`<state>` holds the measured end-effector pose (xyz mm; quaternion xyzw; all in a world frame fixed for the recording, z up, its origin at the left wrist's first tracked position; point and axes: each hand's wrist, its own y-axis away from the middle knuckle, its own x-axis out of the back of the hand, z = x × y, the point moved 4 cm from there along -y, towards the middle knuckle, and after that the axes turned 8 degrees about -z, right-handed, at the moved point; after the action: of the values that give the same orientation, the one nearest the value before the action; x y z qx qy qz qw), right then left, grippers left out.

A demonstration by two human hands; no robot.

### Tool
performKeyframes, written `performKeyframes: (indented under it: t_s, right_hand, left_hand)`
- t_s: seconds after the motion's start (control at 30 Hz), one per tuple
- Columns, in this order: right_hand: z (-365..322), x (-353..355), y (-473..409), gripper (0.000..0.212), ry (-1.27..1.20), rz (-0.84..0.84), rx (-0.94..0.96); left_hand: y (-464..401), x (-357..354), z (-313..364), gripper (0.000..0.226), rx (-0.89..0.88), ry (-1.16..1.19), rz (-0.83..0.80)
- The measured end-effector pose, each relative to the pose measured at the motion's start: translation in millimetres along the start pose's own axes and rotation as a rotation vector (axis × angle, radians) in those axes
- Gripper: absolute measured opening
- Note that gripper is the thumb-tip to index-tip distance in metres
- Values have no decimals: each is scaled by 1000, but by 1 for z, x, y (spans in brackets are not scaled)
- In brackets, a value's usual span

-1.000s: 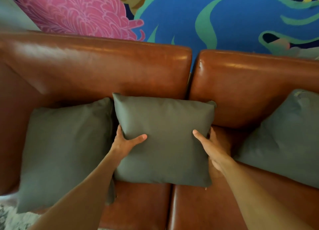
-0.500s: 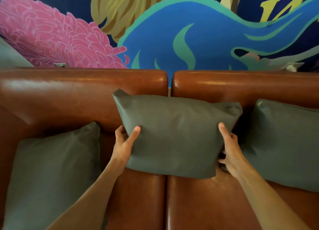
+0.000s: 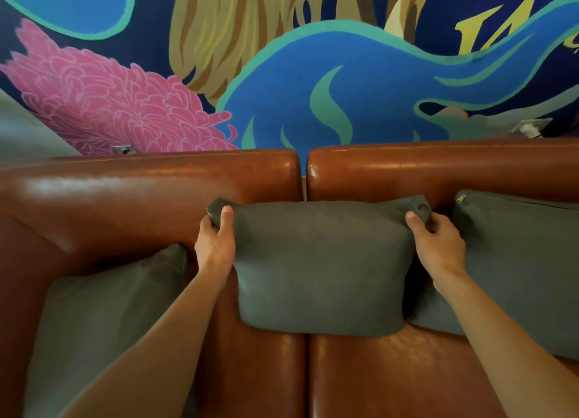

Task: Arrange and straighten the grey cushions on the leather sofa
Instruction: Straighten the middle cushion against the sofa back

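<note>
Three grey cushions sit on the brown leather sofa [image 3: 141, 192]. The middle cushion [image 3: 322, 267] stands upright against the backrest, over the gap between the two seat pads. My left hand [image 3: 216, 245] pinches its top left corner. My right hand [image 3: 438, 245] pinches its top right corner. The left cushion [image 3: 103, 320] leans in the sofa's left corner, partly hidden by my left forearm. The right cushion [image 3: 520, 261] leans on the right backrest, its zip along the top edge, and its lower left corner is tucked behind the middle cushion.
A wall with a colourful mural [image 3: 313, 72] rises right behind the sofa. A small metal fitting [image 3: 124, 149] and a white fitting [image 3: 531, 126] sit on the wall just above the backrest. Bare leather seat [image 3: 391, 377] lies in front of the middle cushion.
The middle cushion has moved right and back to the centre of the backrest. Both hands slid up from its sides to its top corners. The camera tilted up.
</note>
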<state>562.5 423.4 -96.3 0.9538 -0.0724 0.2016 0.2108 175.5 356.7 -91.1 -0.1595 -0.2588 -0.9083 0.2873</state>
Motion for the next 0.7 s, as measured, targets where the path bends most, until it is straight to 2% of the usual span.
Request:
performKeyframes:
  t_s: [0.07,0.17,0.27,0.4,0.5,0.7]
  right_hand:
    - [-1,-2,-2,45,66,16,-31]
    - [-2,-4,-2,52,221,22,-76]
    - [-5,-3,2,57,262,39,-101]
    - [-1,0,0,54,134,75,-160]
    - [-5,0,-3,44,-3,93,-223]
    - [-1,-5,0,19,-306,3,-295]
  left_hand:
    - [-12,6,2,76,70,-51,42]
    - [-18,17,1,49,115,-149,76]
    - [-14,22,7,36,110,-115,119]
    - [-18,21,7,30,147,55,152]
    - [-19,19,16,19,198,197,175]
    - [-17,25,11,21,235,245,169]
